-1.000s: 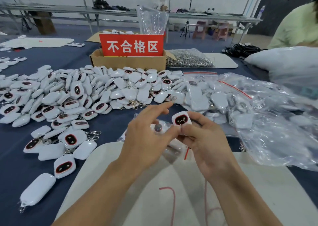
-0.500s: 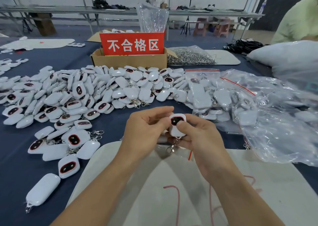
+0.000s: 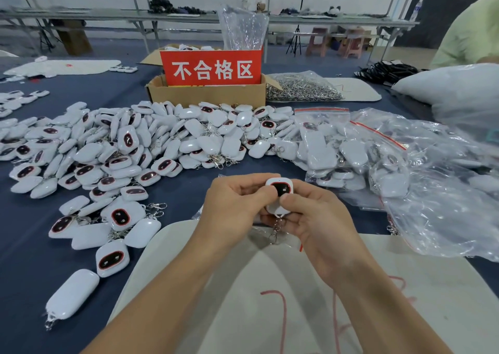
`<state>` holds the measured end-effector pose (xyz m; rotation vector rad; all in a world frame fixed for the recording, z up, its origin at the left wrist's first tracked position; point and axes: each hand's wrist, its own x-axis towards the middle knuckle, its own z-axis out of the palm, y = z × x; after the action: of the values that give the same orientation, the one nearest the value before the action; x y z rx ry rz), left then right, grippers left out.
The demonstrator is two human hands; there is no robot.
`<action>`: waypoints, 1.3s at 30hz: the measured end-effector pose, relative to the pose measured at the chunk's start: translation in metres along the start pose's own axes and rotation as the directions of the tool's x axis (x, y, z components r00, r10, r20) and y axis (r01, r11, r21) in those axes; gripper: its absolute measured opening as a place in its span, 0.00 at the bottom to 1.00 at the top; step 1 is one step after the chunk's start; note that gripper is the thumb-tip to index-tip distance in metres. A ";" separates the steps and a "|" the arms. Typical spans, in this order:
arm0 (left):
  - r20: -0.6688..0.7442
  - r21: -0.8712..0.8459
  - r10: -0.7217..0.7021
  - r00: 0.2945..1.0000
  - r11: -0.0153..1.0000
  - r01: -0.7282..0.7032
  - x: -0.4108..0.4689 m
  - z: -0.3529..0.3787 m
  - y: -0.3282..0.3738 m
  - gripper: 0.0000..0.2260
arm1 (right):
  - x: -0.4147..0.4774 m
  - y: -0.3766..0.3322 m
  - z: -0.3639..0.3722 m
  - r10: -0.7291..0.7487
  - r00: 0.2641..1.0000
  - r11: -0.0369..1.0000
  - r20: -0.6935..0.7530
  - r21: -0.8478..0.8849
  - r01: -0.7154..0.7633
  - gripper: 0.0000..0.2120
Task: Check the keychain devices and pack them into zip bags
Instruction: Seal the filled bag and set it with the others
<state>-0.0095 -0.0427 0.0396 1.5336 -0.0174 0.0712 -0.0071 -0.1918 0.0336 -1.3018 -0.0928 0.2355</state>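
Inspection is the step I judge to be in hand: I have one keychain device [image 3: 279, 191] raised between both hands above the near edge of the white mat [image 3: 243, 286], its dark red-rimmed face turned up toward me. My left hand [image 3: 232, 208] has its fingers curled in and pinches the device's left edge. My right hand [image 3: 318, 224] cups it from below and the right, with the thumb pressed on the lower part of the face. The metal clasp [image 3: 276, 228] dangles free beneath my fingers.

Just under my hands a clear zip bag [image 3: 259, 239] lies flat across the far end of the mat, its red seal strip showing beside my right wrist. I cannot tell whether its mouth is open. The unchecked pile of devices [image 3: 162, 143] spreads over the blue tablecloth [image 3: 27, 259] to my left. Filled zip bags [image 3: 324, 143] lie heaped to my right. The cardboard box [image 3: 210, 92] with the red sign [image 3: 212, 69] stands behind the pile.

If this device passes, the next move calls for freeing my left hand to lift the bag and spread its mouth. My right would then feed the device in, clasp and all, without snagging the plastic. If it fails, I expect it belongs in the box.
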 end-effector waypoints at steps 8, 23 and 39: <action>-0.048 0.058 -0.017 0.999 0.998 0.020 0.002 -0.002 -0.004 0.09 | -0.003 0.001 0.003 -0.008 0.997 0.999 0.082 0.047 0.004 0.17; -0.139 0.354 0.239 0.961 0.918 -0.177 -0.003 -0.003 -0.004 0.15 | -0.002 -0.004 -0.002 -0.405 0.891 0.859 -0.206 -0.420 0.293 0.20; -0.114 0.144 0.156 0.981 0.980 -0.139 -0.004 0.008 0.000 0.10 | -0.001 -0.011 -0.008 -0.260 0.920 0.959 -0.293 -0.186 0.212 0.10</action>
<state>-0.0132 -0.0513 0.0397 1.6590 -0.0280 0.2920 -0.0055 -0.2022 0.0419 -1.4498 0.0048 -0.1929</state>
